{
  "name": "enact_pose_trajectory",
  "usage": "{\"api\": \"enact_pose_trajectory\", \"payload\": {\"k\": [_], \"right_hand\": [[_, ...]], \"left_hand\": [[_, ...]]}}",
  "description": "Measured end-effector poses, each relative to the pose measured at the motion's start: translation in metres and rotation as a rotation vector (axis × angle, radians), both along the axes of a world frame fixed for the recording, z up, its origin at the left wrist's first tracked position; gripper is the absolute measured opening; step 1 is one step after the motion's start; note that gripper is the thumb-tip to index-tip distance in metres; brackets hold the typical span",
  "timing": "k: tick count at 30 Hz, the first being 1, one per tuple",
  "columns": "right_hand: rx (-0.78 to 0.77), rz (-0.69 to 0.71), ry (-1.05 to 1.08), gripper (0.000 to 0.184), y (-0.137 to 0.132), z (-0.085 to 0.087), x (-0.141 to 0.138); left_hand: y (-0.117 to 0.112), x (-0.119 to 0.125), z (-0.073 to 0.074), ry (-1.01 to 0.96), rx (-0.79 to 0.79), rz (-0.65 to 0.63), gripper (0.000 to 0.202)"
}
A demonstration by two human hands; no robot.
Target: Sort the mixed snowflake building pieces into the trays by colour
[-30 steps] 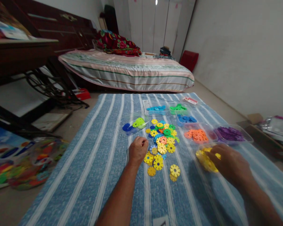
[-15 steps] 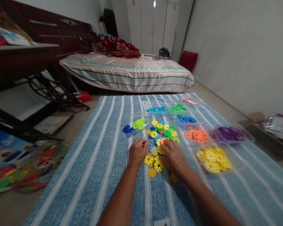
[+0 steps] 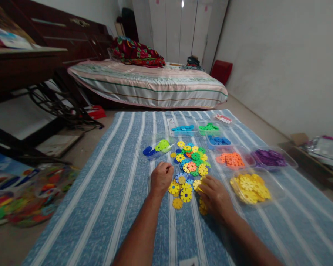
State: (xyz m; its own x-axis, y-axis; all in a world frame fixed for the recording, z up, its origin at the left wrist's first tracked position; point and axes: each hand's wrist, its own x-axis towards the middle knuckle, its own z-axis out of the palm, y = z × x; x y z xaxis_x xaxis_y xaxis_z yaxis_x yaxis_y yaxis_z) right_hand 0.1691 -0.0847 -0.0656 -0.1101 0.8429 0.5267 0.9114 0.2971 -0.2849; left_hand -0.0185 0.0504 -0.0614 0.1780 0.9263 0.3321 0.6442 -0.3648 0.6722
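Note:
A pile of notched plastic snowflake discs (image 3: 194,156) in yellow, green, blue and orange lies on the striped cloth between my hands. My left hand (image 3: 162,179) rests closed at the pile's left side; whatever its fingers may hold is hidden. At the pile's near right edge, my right hand (image 3: 215,194) has its fingers curled on a yellow snowflake disc (image 3: 197,185). More yellow discs (image 3: 203,207) lie under and beside that hand. Nearer to me, several loose yellow discs (image 3: 185,193) are spread at the pile's front.
Clear tubs of sorted discs stand rightward: yellow (image 3: 251,188), orange (image 3: 231,160), purple (image 3: 270,157), blue (image 3: 218,140), green (image 3: 209,128) and light blue (image 3: 182,129). A tub with dark blue and lime discs (image 3: 163,145) sits left. Bags of colourful pieces (image 3: 36,199) lie on the floor.
My right hand has moved back toward me and to the right, off the middle of the pile, uncovering orange, green and yellow discs. My left hand has stayed nearly in place.

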Motion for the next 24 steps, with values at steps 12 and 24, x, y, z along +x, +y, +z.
{"api": "enact_pose_trajectory", "payload": {"k": [12,24], "right_hand": [[0.194,-0.372,-0.194,0.020,-0.037,0.062,0.095],[-0.023,-0.021,0.050,0.013,0.008,0.035,-0.018]], "left_hand": [[0.000,0.000,0.002,0.005,-0.010,0.003,0.017],[-0.001,0.000,0.004,-0.009,-0.007,-0.034,0.014]]}}
